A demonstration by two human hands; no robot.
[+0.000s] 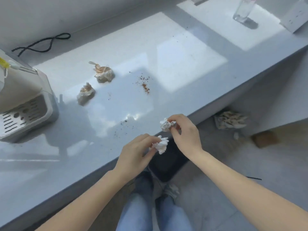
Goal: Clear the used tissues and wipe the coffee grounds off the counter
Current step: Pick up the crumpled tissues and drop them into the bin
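Coffee machine (pixel 21 104) and bottle (pixel 244 9) cut off — dark bin (pixel 168 164) half hidden.

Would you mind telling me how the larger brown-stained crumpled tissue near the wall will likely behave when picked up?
The larger brown-stained crumpled tissue looks light and soft, so it should squash under the fingers rather than resist. Its loose twisted tail suggests it may flop or partly unravel. The staining hints at dampness or grounds that could shed.

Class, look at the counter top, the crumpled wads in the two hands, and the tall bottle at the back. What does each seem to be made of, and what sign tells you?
Counter top: probably polished stone or solid surface; glossy, mirrors window light.
Wads in the left hand and right hand: thin white tissue paper; matte, sharply creased.
Bottle: clear glass or plastic, cannot tell which; see-through.
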